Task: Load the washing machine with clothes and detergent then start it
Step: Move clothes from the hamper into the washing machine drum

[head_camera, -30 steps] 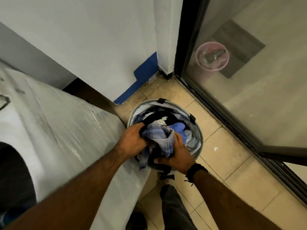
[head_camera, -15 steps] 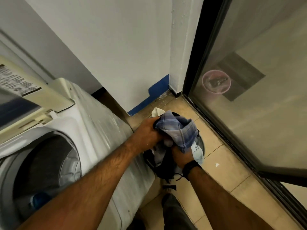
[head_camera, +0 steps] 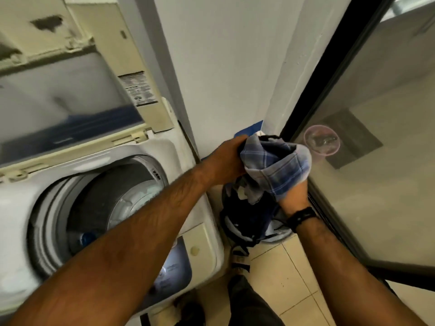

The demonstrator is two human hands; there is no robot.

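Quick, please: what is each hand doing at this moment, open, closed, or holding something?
Left hand: closed, gripping the bundle of clothes from the left.
Right hand: closed, holding the same bundle from underneath.

This is a small laundry corner of a home. A top-loading washing machine stands against a painted white wall, its worn cream lid raised and its drum open. A round laundry basket of clothes sits on the beige tiled floor just beside the machine. On the right, a dark-framed sliding glass door closes off the nook, and a pink bucket shows through the glass.
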